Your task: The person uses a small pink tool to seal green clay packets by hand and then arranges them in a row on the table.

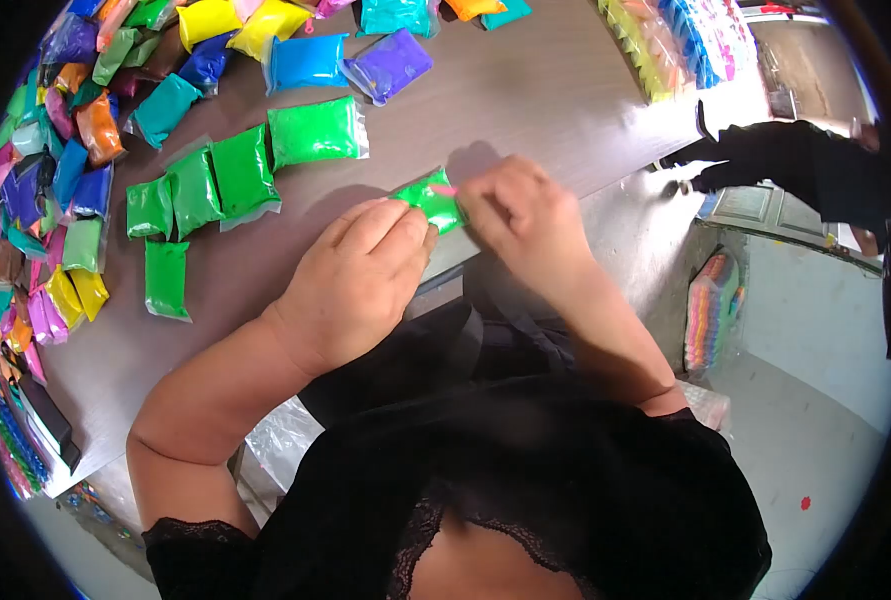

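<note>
A clear packet of bright green clay-like material (pixel 432 203) is at the table's near edge, in front of my body. My left hand (pixel 357 268) is closed over its left end, with the fingers bent against it. My right hand (pixel 527 210) is at the packet's right end, its fingers pinched together. A small pink item (pixel 444 190) sticks out from the right fingertips over the packet; its kind is too small to tell. Beyond the hands lie several similar green packets, the nearest a large green packet (pixel 315 132).
Many packets in mixed colours are heaped on the left of the brown table (pixel 525 90). A blue packet (pixel 307 62) and a purple packet (pixel 389 66) lie further back. Colourful packed bundles (pixel 680 45) stand at the far right. A person in dark clothes (pixel 795 165) is beyond the right edge.
</note>
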Action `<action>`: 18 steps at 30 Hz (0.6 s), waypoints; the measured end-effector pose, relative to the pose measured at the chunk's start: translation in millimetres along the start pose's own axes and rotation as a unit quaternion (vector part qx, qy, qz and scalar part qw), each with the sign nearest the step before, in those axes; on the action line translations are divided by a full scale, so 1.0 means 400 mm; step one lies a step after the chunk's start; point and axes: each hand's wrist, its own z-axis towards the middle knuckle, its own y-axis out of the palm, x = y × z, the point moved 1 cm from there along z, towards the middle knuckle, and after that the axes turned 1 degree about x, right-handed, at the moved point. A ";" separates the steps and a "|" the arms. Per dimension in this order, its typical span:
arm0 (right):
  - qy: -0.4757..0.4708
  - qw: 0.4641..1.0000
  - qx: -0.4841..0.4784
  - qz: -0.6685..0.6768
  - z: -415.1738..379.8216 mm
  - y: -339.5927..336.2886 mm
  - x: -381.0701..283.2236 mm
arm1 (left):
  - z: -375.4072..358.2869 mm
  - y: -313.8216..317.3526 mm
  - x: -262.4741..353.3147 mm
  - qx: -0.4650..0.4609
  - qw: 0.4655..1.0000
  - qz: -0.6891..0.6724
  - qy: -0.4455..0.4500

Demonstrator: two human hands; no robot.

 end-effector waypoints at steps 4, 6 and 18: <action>-0.013 0.997 0.033 -0.075 0.023 -0.023 0.008 | 0.001 -0.006 0.003 0.005 1.000 0.002 0.011; -0.101 0.989 -0.024 -0.105 0.013 -0.016 -0.019 | 0.000 0.000 -0.001 0.000 1.000 -0.001 0.010; 0.130 0.991 0.029 0.014 -0.017 -0.042 0.046 | 0.008 -0.004 -0.007 0.040 0.996 -0.074 -0.036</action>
